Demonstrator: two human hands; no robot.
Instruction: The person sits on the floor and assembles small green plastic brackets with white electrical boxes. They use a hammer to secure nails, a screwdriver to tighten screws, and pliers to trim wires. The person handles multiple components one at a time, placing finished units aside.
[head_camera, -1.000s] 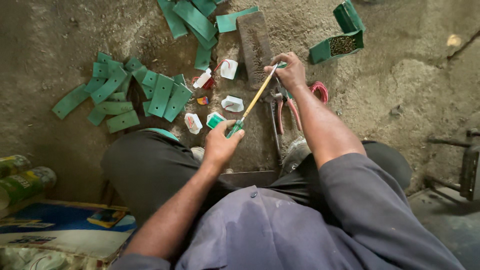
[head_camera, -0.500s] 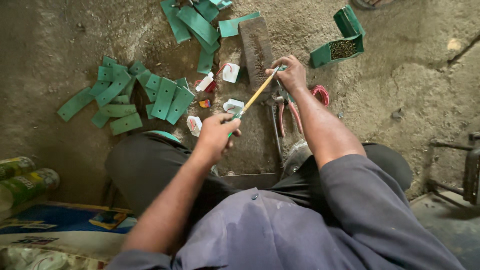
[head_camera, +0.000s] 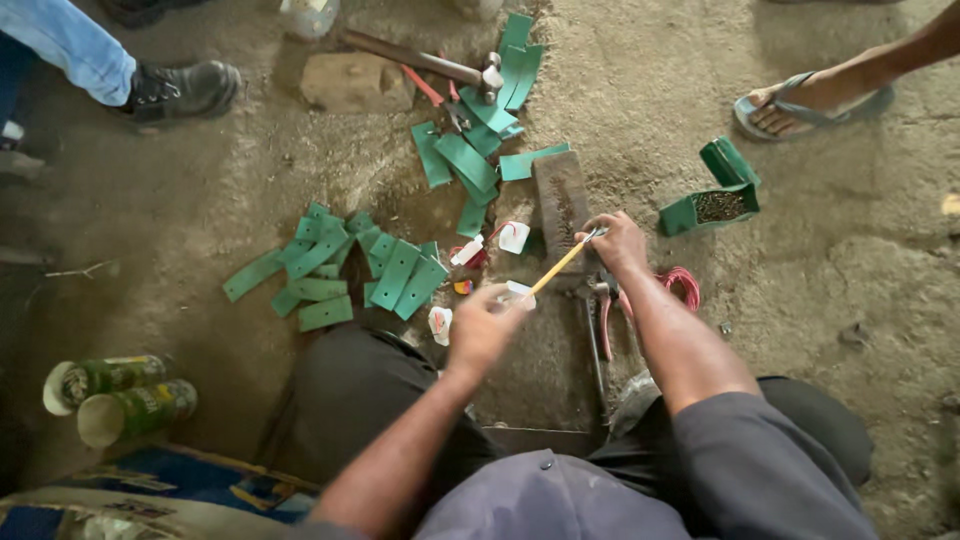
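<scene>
The person is sitting on the dirt floor (head_camera: 800, 330), and the left hand (head_camera: 480, 328) is curling closed around the near end of a thin yellow stick (head_camera: 556, 268), while the right hand (head_camera: 618, 243) is pinching its far end between thumb and fingers just above the rusty metal block (head_camera: 560, 200). What sits at the stick's tip is too small to tell. The stick is running slantwise between the two hands, above the small white scraps (head_camera: 514, 238) lying on the floor near the block. Pliers with red handles (head_camera: 606, 310) are lying just beside the right wrist, and a coil of red wire (head_camera: 682, 287) is lying just right of them. A heap of green strips (head_camera: 340, 270) is spreading out toward the left of the floor, and a second heap (head_camera: 480, 150) is lying beyond the block, touching a hammer (head_camera: 430, 60). An open green box (head_camera: 715, 205) of small dark pieces is standing well to the right. Two cans (head_camera: 115, 395) are lying at the near left corner, beside a blue mat. Another person's boot (head_camera: 180, 90) and another's sandalled foot (head_camera: 800, 100) are standing at the far edge. As a judgement, the stick looks slender enough that uneven pressing from either hand could be bending or snapping it; the right fingers, being so close to the block, could be getting scraped; and the feet standing near could be kicking the loose strips or tipping the open box.
</scene>
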